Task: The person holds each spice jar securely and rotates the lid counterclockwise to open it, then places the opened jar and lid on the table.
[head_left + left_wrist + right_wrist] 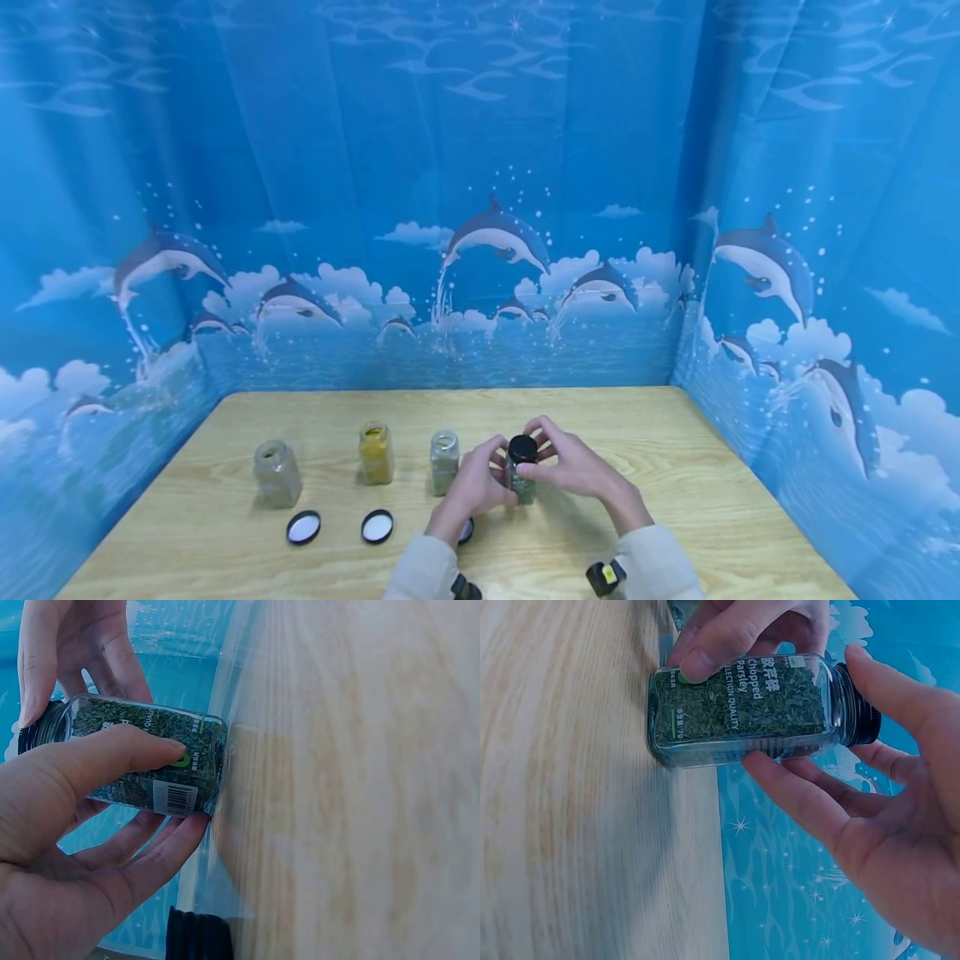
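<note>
A clear glass jar of chopped parsley stands upright on the table, its black lid seated on top. My left hand grips the jar body low down, thumb across the label and fingers behind, as the left wrist view shows. At the top, my right hand holds the lid between thumb and fingers, while another finger touches the glass side. Green flakes fill most of the jar. Left of my hands stands an uncapped jar of greyish contents.
Farther left are an open jar of yellow powder and an open greyish jar. Two black-rimmed lids lie upturned, a left lid and a middle lid. Another lid is partly hidden by my left wrist. Blue dolphin curtains surround the wooden table.
</note>
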`<state>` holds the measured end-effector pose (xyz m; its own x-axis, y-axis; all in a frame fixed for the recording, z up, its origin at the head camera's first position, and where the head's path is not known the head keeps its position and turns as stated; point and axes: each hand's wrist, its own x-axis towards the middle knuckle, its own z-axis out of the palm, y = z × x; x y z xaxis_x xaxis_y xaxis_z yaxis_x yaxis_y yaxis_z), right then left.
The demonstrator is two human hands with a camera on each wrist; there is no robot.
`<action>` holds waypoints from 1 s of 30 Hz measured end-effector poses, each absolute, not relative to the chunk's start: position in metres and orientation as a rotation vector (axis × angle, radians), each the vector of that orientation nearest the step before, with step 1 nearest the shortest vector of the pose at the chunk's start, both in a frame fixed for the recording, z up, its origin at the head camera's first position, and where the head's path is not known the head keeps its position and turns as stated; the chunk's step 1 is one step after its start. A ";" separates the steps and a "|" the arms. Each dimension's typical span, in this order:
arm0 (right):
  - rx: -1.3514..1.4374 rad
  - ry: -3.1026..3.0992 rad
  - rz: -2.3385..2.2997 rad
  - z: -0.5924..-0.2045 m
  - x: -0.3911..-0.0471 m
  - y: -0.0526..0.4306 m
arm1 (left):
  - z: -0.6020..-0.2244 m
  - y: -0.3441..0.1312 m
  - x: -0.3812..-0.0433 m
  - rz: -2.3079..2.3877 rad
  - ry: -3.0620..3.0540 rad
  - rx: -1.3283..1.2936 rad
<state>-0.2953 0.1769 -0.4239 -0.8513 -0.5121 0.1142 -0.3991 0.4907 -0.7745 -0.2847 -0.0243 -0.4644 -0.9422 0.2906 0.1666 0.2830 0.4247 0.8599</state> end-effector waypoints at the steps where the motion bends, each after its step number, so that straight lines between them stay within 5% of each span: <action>1: -0.803 2.596 -1.300 -0.424 -0.296 0.177 | -0.464 -0.024 -0.284 1.595 2.644 0.531; 20: -0.982 2.587 -1.199 -0.420 -0.291 0.182 | -0.466 -0.024 -0.285 1.573 2.654 0.515; 30: -0.790 2.601 -1.233 -0.421 -0.291 0.179 | -0.466 -0.024 -0.286 1.585 2.639 0.507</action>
